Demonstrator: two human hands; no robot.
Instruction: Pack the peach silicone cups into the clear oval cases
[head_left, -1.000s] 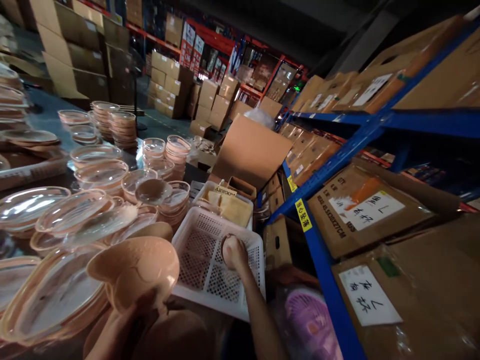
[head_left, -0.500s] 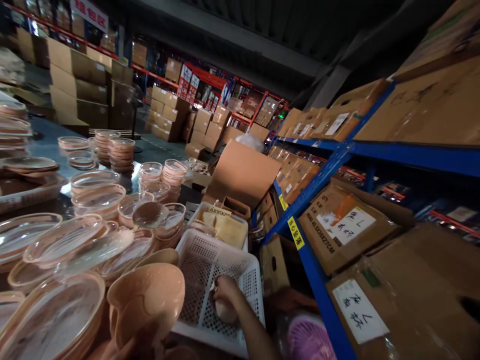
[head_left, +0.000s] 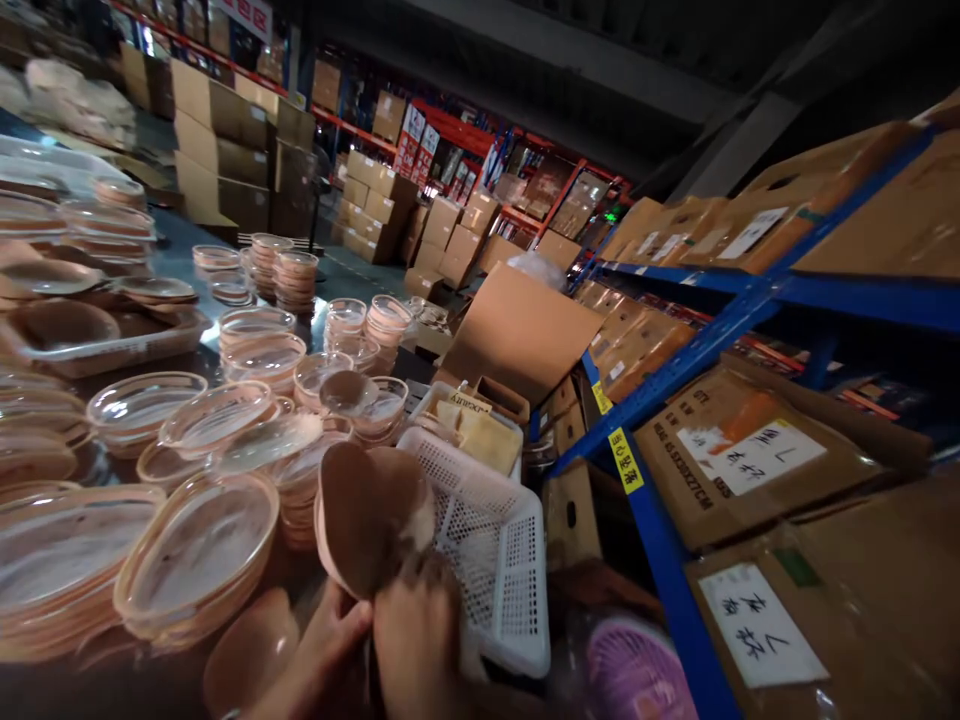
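My left hand [head_left: 334, 635] is closed on the lower left edge of a beige bra cup [head_left: 360, 525], its thumb on the near side. The cup is tilted up, hollow side towards me, with another layer showing behind its left rim. My right hand [head_left: 420, 615] presses curled fingers against the cup's lower right side. A pale patch shows by its fingertips; what they hold is hidden. Beneath my left arm lies another beige cup [head_left: 251, 650]. To the right of the hands stands a white perforated basket [head_left: 521, 570].
Stacks of beige oval cups with clear covers [head_left: 199, 555] crowd the table. A white tray [head_left: 127, 350] of cups stands at left. Behind the basket are a smaller bin [head_left: 480, 440] and an open carton [head_left: 525, 330]. Blue shelving [head_left: 675, 375] with cartons runs along the right, near a purple fan-like object [head_left: 637, 670].
My right hand has left the basket, moving left to the cup. My left hand has come into view, holding the cup, now turned hollow side towards me. The view has shifted left.
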